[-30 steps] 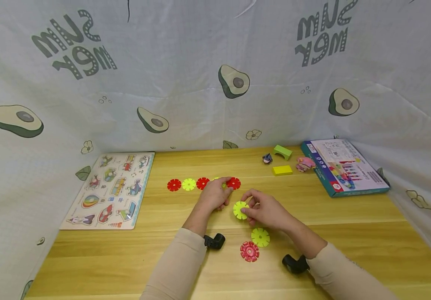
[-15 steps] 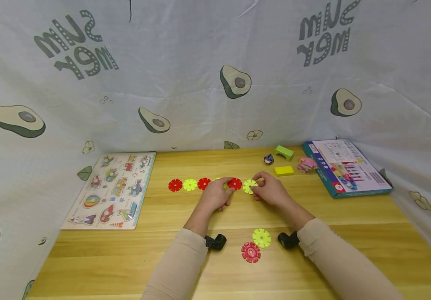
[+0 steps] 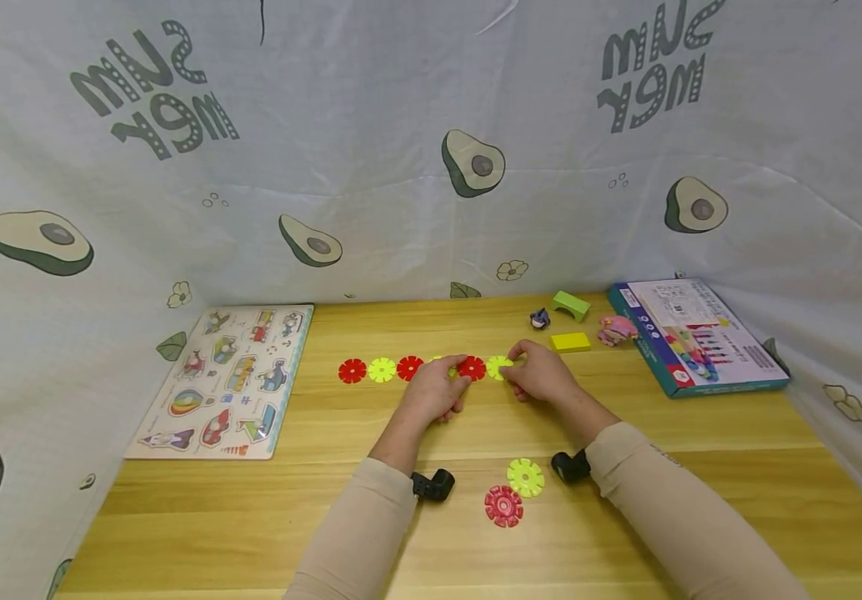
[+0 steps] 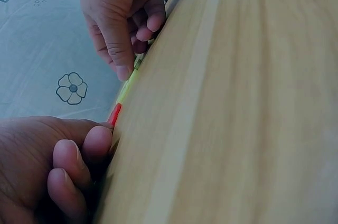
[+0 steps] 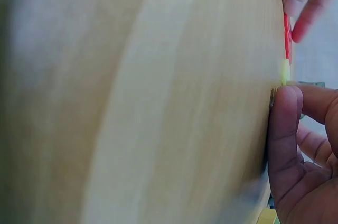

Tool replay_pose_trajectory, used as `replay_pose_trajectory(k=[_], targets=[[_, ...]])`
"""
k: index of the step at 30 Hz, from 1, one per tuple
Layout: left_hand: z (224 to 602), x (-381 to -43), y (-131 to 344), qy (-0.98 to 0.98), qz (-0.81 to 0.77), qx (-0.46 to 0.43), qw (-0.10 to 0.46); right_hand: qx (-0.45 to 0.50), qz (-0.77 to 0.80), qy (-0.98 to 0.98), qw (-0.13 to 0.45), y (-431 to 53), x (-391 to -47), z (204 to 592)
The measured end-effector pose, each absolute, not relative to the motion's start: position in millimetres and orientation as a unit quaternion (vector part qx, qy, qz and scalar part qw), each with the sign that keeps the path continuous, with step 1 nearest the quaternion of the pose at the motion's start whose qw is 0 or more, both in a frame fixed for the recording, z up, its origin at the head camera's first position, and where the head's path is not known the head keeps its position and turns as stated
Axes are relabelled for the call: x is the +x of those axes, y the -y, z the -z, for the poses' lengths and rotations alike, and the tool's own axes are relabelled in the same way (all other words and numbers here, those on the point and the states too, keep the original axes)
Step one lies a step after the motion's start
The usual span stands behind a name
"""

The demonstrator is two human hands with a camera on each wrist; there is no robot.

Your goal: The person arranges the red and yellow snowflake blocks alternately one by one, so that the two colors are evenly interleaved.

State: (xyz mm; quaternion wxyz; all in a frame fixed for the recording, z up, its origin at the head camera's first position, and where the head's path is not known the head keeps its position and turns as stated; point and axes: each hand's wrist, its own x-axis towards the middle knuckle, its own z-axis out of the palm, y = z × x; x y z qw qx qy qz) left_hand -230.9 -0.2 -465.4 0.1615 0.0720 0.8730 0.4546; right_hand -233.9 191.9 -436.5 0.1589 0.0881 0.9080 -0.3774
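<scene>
A row of notched plastic snowflake discs lies across the table, alternating red and yellow. My left hand (image 3: 431, 390) holds the red disc (image 3: 472, 367) near the row's right end between thumb and forefinger. It largely covers a yellow disc (image 3: 438, 360) beside it. At the right end, my right hand (image 3: 543, 372) pinches a yellow disc (image 3: 498, 367) by its right edge. Seen edge-on in the left wrist view, the yellow disc (image 4: 127, 86) meets or nearly meets the red disc (image 4: 114, 114). Nearer me lie another yellow disc (image 3: 525, 478) and a pinkish-red disc (image 3: 503, 507), edges touching or overlapping.
A picture puzzle board (image 3: 224, 379) lies at the left. Back right are a green arch block (image 3: 571, 305), a yellow block (image 3: 569, 342), a small dark figure (image 3: 539, 318), a pink figure (image 3: 616, 330) and a flat toy box (image 3: 697, 337). A patterned cloth (image 3: 401, 167) hangs behind.
My right hand has carried the yellow disc up and away from me to the row's right end, beside the red disc. My left hand has stayed in place.
</scene>
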Motion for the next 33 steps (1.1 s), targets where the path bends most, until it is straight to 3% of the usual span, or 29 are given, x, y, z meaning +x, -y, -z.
replay_pose_trajectory(k=[9,20,33], targets=[[464,-227,0,-0.876,-0.448,0.079,0.16,0.048,0.397,-0.904,0.151,-197,-222,437],[465,-221,-2,-0.852,-0.488,0.103,0.16,-0.019,0.401,-0.903,0.15,-200,-165,434],[466,-224,-31,-0.785,-0.56,0.165,0.207,-0.089,0.461,-0.848,0.245,-201,-99,436]])
